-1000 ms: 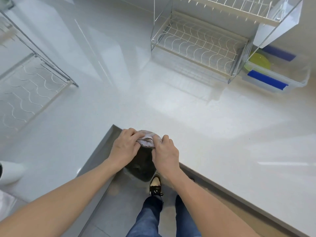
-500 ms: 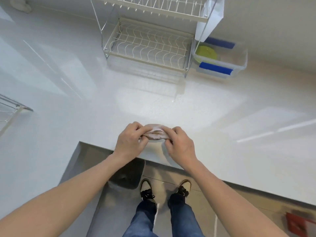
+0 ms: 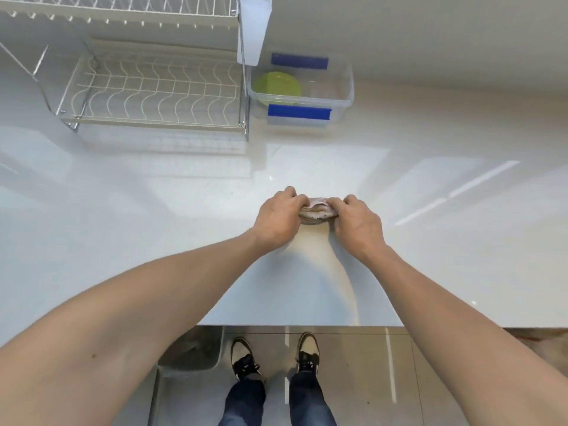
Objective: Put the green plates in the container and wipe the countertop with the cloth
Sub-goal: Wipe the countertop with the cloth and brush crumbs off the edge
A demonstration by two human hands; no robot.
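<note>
A small pale cloth [image 3: 317,210] is bunched up between my two hands over the white countertop [image 3: 184,210]. My left hand [image 3: 278,218] grips its left side and my right hand [image 3: 358,222] grips its right side. At the back, a green plate [image 3: 276,86] lies inside a clear plastic container [image 3: 345,87] with blue handles. How many plates are stacked there is hard to tell.
A white wire dish rack [image 3: 153,90] with two tiers stands left of the container, against the wall. The countertop's front edge [image 3: 307,325] runs below my arms. A dark bin [image 3: 193,348] and my shoes are on the floor beneath.
Both hands carried the cloth from the counter's inner corner out over the counter surface. The view swung so the rack and container now sit straight ahead.
</note>
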